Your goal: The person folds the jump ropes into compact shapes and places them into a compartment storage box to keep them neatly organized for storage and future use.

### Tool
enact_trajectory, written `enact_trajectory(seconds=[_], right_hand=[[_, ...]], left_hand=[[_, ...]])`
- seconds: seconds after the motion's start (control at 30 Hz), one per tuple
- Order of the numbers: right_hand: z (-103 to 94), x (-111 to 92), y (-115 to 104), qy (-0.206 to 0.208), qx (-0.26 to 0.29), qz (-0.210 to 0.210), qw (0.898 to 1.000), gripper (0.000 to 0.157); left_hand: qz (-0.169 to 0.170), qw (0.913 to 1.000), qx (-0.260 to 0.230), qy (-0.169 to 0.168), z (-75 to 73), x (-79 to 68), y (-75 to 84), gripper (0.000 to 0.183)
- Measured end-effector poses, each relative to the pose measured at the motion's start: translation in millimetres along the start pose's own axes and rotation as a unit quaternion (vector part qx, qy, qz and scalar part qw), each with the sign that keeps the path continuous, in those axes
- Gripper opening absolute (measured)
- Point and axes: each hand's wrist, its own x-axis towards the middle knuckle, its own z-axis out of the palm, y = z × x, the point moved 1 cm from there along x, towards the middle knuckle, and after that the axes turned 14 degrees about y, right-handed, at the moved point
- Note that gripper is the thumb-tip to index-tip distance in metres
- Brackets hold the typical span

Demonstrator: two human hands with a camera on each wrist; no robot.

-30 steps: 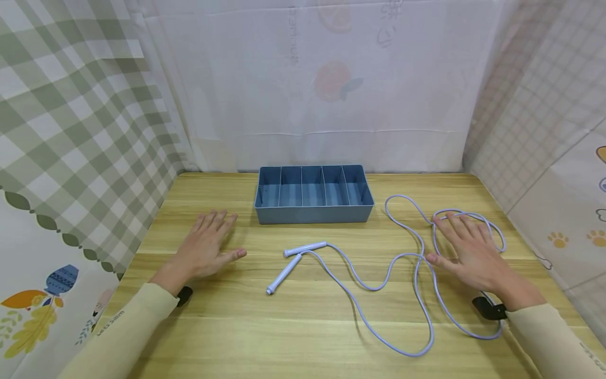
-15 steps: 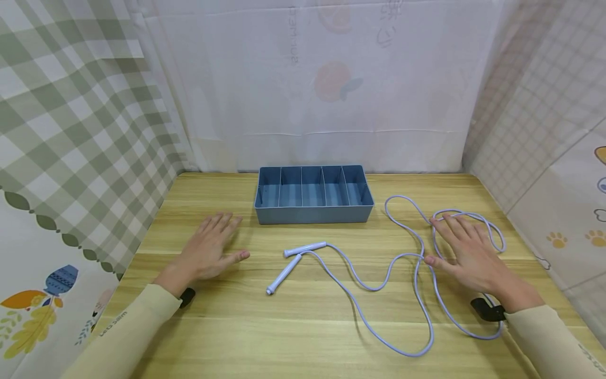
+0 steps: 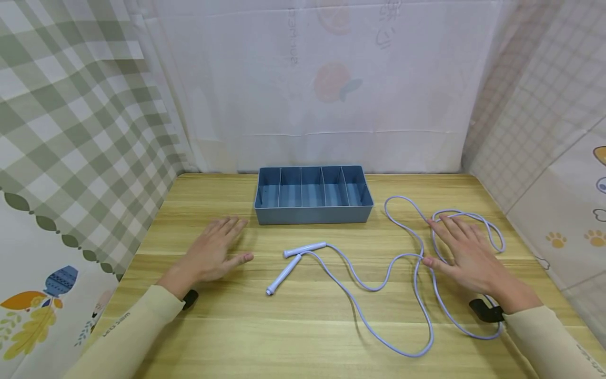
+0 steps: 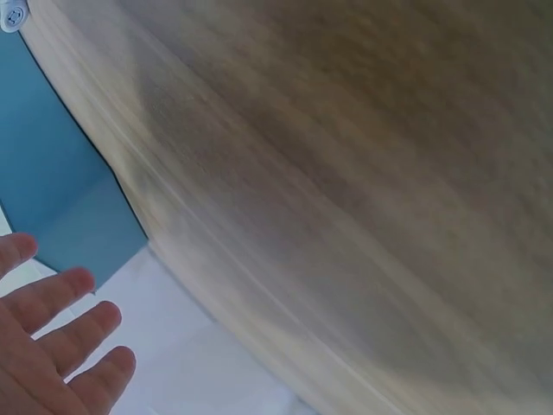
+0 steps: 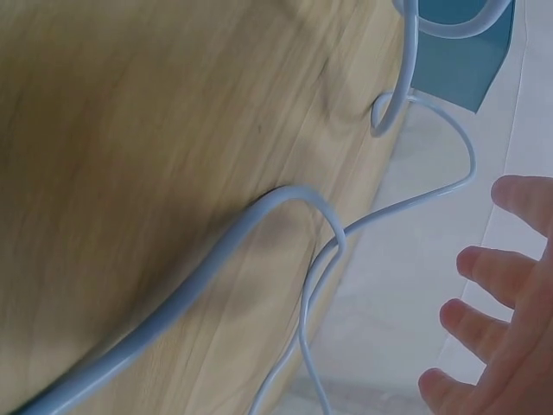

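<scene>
A lavender jump rope [image 3: 416,355] lies loose on the wooden table, its cord looped at the right. Its two handles, an upper handle [image 3: 305,249] and a lower handle [image 3: 283,275], lie mid-table. To their left, my left hand [image 3: 213,252] is held palm down with fingers extended, holding nothing. My right hand [image 3: 466,258] hovers over the looped cord, fingers spread; in the right wrist view the cord [image 5: 285,194] runs below the hand [image 5: 510,311], apart from it. The left wrist view shows fingertips of the left hand [image 4: 52,346] and one handle's end [image 4: 12,15].
A blue-grey box [image 3: 314,215] with several compartments stands at the back middle of the table [image 3: 303,337]. A white cloth [image 3: 227,95] hangs behind it. A checked curtain [image 3: 85,105] closes the left side, and a patterned cloth [image 3: 568,200] the right.
My left hand has drifted slightly rightward and toward the body. My right hand has shifted a little left. The rope and box stay put.
</scene>
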Motion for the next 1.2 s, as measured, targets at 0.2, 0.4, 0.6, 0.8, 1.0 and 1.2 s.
enact_trajectory(seconds=[0.2,0.4,0.6,0.8,1.0,1.2], right_hand=[[1.9,0.2,-0.3,0.002,0.003,-0.002,1.000,0.092],[2.2,-0.1,-0.9,0.003,0.008,-0.002,1.000,0.092],[3.6,-1.4,-2.9,0.002,0.020,-0.001,1.000,0.089],[4.4,-2.1,-4.3,0.007,0.023,-0.004,1.000,0.089],[3.8,-1.1,-7.1,0.009,0.026,-0.019,0.999,0.091],[4.1,-0.4,-9.0,0.009,0.029,-0.022,0.999,0.090]], left_hand=[[0.001,1.0000,-0.007,-0.002,1.5,1.3,3.0,0.091],[-0.001,0.9998,-0.019,-0.001,2.3,2.5,5.9,0.090],[0.001,0.9998,-0.022,-0.001,4.5,3.2,8.0,0.089],[0.004,0.9993,-0.037,0.003,5.6,5.7,11.5,0.087],[0.007,0.9990,-0.044,0.003,9.1,8.0,14.0,0.086],[0.014,0.9986,-0.051,0.007,10.2,10.1,16.9,0.086]])
